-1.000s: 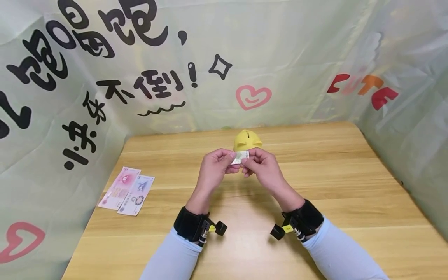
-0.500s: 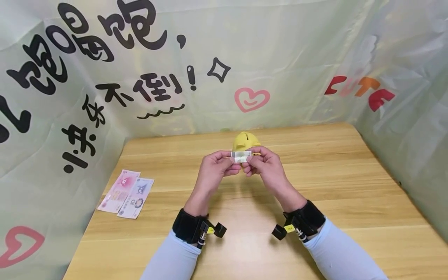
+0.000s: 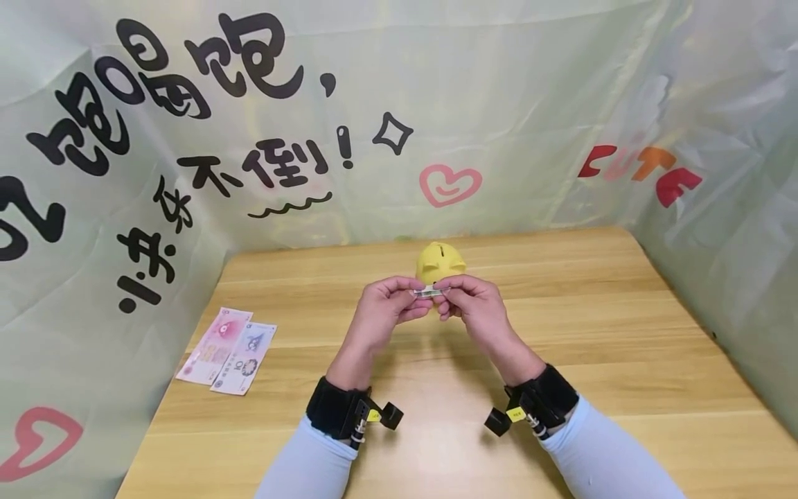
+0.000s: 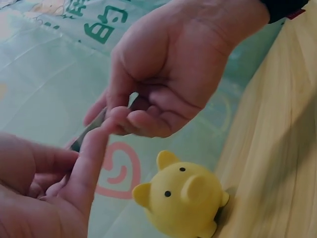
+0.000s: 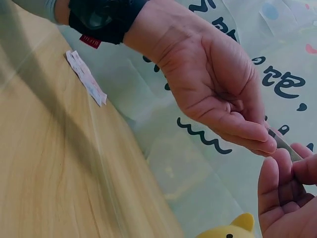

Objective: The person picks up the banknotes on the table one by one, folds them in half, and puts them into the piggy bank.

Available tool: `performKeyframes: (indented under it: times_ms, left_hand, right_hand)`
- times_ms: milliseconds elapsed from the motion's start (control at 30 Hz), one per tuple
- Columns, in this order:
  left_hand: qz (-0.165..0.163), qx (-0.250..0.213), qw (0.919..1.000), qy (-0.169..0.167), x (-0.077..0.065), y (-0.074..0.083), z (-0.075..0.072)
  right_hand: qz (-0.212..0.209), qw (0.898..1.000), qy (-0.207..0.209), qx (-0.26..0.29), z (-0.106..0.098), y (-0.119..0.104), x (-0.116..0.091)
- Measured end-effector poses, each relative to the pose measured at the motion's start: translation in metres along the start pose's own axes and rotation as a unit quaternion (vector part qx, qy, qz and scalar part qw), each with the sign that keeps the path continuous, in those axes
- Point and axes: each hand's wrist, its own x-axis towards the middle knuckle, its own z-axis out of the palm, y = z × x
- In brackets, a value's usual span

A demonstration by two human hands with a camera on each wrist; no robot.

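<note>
Between the two hands, above the table, is a small folded greenish banknote (image 3: 429,292), seen almost edge-on in the head view. My left hand (image 3: 382,306) pinches one end of it between thumb and fingers. The other end is pinched by my right hand (image 3: 475,308). In the right wrist view only a thin strip of the banknote (image 5: 283,144) shows; fingers cover the rest. Just behind the hands stands a yellow pig-shaped money box (image 3: 440,260) with a dark slot on top. The left wrist view shows the face of the money box (image 4: 179,197).
At the table's left lie a pink banknote (image 3: 215,346) and a bluish-purple banknote (image 3: 243,359), slightly overlapping. A printed cloth backdrop (image 3: 530,125) rises behind the wooden table (image 3: 592,333) and along both sides.
The banknote has turned from showing its flat face to lying nearly edge-on, and looks narrower. Both hands keep their grip. The view has shifted slightly.
</note>
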Motion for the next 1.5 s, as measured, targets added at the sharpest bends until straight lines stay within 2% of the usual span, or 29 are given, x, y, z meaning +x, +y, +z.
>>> performKeyframes:
  times_ms: [133,267,467,867,1100,1333,1500]
  left_hand:
    - [-0.009,0.001,0.9999,-0.014,-0.001,0.0,-0.002]
    - [-0.005,0.0,1.0,0.002,-0.001,-0.001,-0.001]
    - [-0.005,0.026,0.9992,0.028,-0.001,-0.001,0.002]
    - [-0.009,0.054,0.9979,0.035,0.003,-0.007,0.009]
    - [-0.007,0.065,0.9977,0.019,0.002,-0.009,0.012]
    - [0.001,0.094,0.9948,0.04,0.003,-0.012,0.015]
    - [0.008,0.102,0.9939,0.043,0.004,-0.011,0.014]
  right_hand:
    - [-0.012,1.0,0.001,-0.007,-0.001,0.006,0.001]
    - [-0.015,1.0,-0.014,-0.023,-0.001,0.008,0.001]
    - [0.001,0.999,-0.025,-0.028,-0.003,0.001,0.001]
    - [0.022,0.997,0.004,-0.078,0.0,-0.002,0.004]
    - [0.014,0.994,-0.001,-0.11,-0.002,0.001,0.004]
    - [0.029,0.99,-0.007,-0.136,-0.003,0.002,0.006]
    - [0.039,0.988,0.004,-0.148,-0.004,0.001,0.007]
